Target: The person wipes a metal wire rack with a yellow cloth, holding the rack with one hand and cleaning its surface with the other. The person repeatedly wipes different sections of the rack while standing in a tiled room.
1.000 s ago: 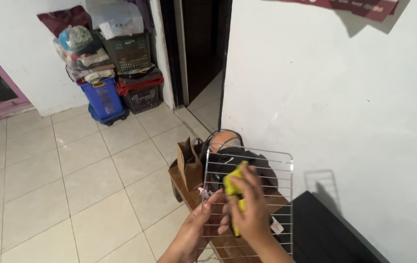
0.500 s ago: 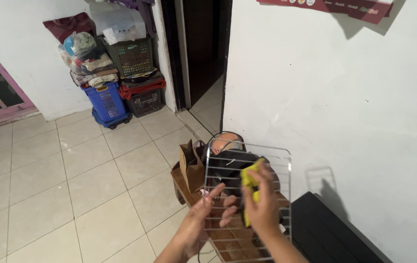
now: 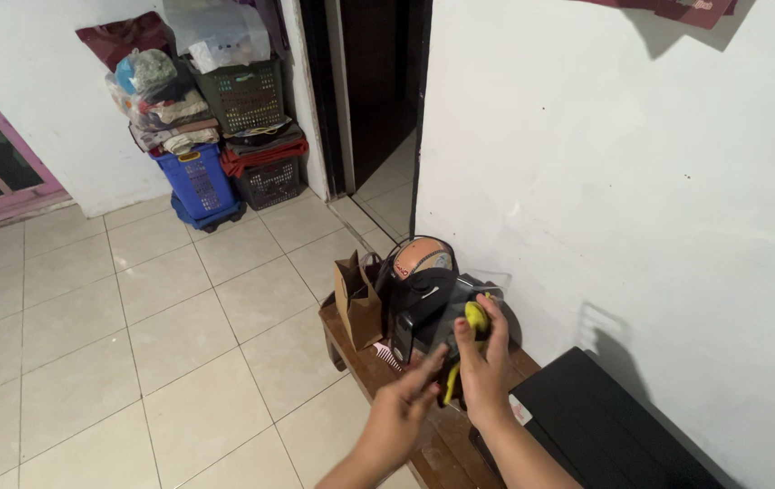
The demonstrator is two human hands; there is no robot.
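Right hand [image 3: 485, 367]: raised over the wooden worktop [image 3: 378, 367], fingers [image 3: 464, 349] closed around a yellow cloth [image 3: 475, 316]; the cloth shows above the thumb and again as a strip below the palm.
Left hand [image 3: 405, 407]: just left of the right hand, blurred; fingers extended toward the right hand. Whether they grip anything cannot be told.
Yellow cloth: held in the right hand, in front of the dark appliance [image 3: 428, 312] that stands on the worktop.
Dark appliance: on the worktop against the white wall [image 3: 623, 181], directly behind both hands.
Round item [image 3: 419, 255]: orange-brown face in a dark rim, behind the dark appliance, against the wall.
Brown paper bag [image 3: 356, 299]: upright on the worktop, just left of the dark appliance.
Black case [image 3: 605, 426]: flat on the worktop end, right of the hands, along the wall.
Doorway [image 3: 374, 91]: dark opening, well beyond the worktop, left of the white wall.
Stacked baskets [image 3: 215, 136]: blue, dark green and black crates loaded with bags and cloth, left of the doorway, well apart from the worktop.
Floor [image 3: 134, 344]: pale tiles, left of the worktop.
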